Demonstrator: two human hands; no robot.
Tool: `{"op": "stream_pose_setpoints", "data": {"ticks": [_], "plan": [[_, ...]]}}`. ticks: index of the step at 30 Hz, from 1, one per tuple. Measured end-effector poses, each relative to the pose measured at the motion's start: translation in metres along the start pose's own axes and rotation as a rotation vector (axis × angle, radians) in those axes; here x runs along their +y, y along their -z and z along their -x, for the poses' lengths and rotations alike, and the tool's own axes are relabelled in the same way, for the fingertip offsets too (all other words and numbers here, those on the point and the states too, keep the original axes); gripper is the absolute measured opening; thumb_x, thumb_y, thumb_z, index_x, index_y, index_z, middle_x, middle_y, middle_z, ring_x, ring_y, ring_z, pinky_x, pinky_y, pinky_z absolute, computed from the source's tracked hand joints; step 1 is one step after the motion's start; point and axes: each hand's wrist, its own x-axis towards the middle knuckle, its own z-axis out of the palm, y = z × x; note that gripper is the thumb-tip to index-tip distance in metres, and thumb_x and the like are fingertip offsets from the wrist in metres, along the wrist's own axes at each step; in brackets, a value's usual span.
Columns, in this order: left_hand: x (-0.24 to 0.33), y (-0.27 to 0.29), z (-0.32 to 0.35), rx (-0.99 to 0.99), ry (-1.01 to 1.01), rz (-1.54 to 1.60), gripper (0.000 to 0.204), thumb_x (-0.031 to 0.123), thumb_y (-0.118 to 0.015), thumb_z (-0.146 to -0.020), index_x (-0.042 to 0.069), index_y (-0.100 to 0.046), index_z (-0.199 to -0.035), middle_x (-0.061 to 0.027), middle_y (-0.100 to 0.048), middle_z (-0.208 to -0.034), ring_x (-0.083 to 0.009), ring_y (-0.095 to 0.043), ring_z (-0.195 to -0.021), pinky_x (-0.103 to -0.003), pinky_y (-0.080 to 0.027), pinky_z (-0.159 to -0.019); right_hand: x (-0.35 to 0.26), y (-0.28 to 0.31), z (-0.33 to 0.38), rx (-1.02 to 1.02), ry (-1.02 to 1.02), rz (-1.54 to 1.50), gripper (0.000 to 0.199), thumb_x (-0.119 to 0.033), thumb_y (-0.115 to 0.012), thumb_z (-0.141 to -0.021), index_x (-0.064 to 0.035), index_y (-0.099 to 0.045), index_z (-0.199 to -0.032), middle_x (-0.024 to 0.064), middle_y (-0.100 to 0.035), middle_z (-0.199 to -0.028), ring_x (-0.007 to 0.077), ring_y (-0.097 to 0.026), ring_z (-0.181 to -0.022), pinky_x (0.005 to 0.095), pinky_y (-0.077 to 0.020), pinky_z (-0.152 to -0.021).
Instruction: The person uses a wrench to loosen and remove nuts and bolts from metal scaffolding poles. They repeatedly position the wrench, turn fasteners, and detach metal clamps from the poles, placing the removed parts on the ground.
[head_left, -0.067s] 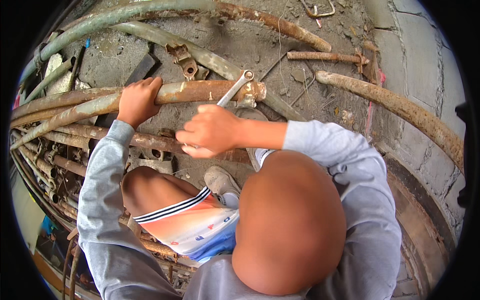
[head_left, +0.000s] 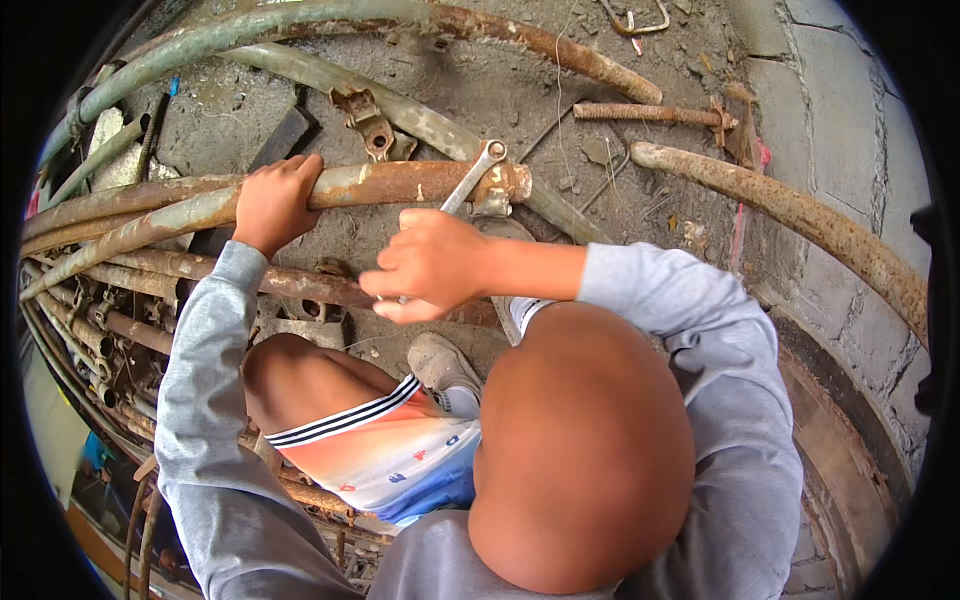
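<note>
Brown pipes (head_left: pixel 290 281) lie nearby, left hand (head_left: pixel 280 202) clenched round a rusty pipe (head_left: pixel 400 184), right hand (head_left: pixel 436 262) round a wrench (head_left: pixel 468 185).

the wrench (head_left: pixel 468 186) is smooth, shiny metal. the pipe (head_left: pixel 390 184) under it is metal too, but dull and rough with brown rust and worn, patchy bits. the clamp (head_left: pixel 492 204) on the pipe's end looks like rusty, bumpy metal. the long rod (head_left: pixel 650 113) is rusty metal with rough ridges. the ground (head_left: pixel 490 85) is gritty dirt. the wall (head_left: pixel 840 100) is matt, rough grey blocks. the sleeves (head_left: pixel 210 380) are soft, wrinkly cloth, and the shorts (head_left: pixel 400 455) are smoother cloth.
</note>
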Motion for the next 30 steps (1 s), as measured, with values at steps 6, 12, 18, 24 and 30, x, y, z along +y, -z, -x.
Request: {"op": "stream_pose_setpoints", "data": {"ticks": [6,12,18,24,30], "plan": [[0.001,0.002,0.005,-0.002,0.041,0.008,0.036,0.015,-0.079,-0.069,0.011,-0.056,-0.097,-0.0087,-0.064,-0.086,-0.0343,-0.068,-0.086,-0.047,-0.055,-0.073,0.000,0.063,0.074,-0.217,0.115,-0.155,0.036,-0.044,-0.079,-0.077,-0.0149,-0.059,-0.072,-0.0003,-0.055,-0.075,0.0218,-0.055,-0.081,0.0425,-0.0418,-0.082],[0.001,0.003,-0.002,0.004,0.037,0.011,0.038,0.015,-0.079,-0.068,0.011,-0.055,-0.097,-0.0085,-0.063,-0.085,-0.0342,-0.068,-0.086,-0.047,-0.054,-0.072,-0.009,0.099,0.113,-0.147,-0.123,-0.039,0.033,-0.038,-0.084,-0.065,-0.0132,-0.065,-0.075,0.0103,-0.051,-0.133,0.0339,-0.043,-0.124,0.0479,-0.0414,-0.101],[-0.002,0.001,-0.001,-0.047,0.056,0.014,0.041,0.012,-0.078,-0.066,0.010,-0.056,-0.102,-0.0096,-0.064,-0.090,-0.0352,-0.067,-0.090,-0.047,-0.054,-0.073,-0.016,0.114,0.157,-0.046,-0.583,-0.482,0.028,-0.012,-0.081,-0.081,-0.0066,-0.073,-0.107,0.0151,-0.050,-0.136,0.0228,-0.060,-0.099,0.0375,-0.0568,-0.084],[-0.004,0.001,0.002,-0.066,0.059,0.009,0.040,0.011,-0.077,-0.066,0.010,-0.057,-0.100,-0.0098,-0.063,-0.089,-0.0353,-0.066,-0.090,-0.048,-0.053,-0.074,0.010,0.151,0.192,0.248,-1.205,-0.858,0.047,-0.008,-0.062,-0.099,-0.0053,-0.046,-0.144,0.0095,-0.064,-0.102,0.0115,-0.062,-0.069,0.0267,-0.0555,-0.062],[-0.002,0.002,-0.007,-0.035,0.018,0.006,0.034,0.012,-0.075,-0.068,0.011,-0.056,-0.097,-0.0088,-0.063,-0.086,-0.0343,-0.068,-0.085,-0.047,-0.055,-0.072,0.129,0.172,0.142,0.509,-1.211,-0.584,0.046,-0.003,-0.062,-0.099,-0.0023,-0.047,-0.142,0.0145,-0.060,-0.119,0.0238,-0.069,-0.103,0.0338,-0.0601,-0.097]]}}
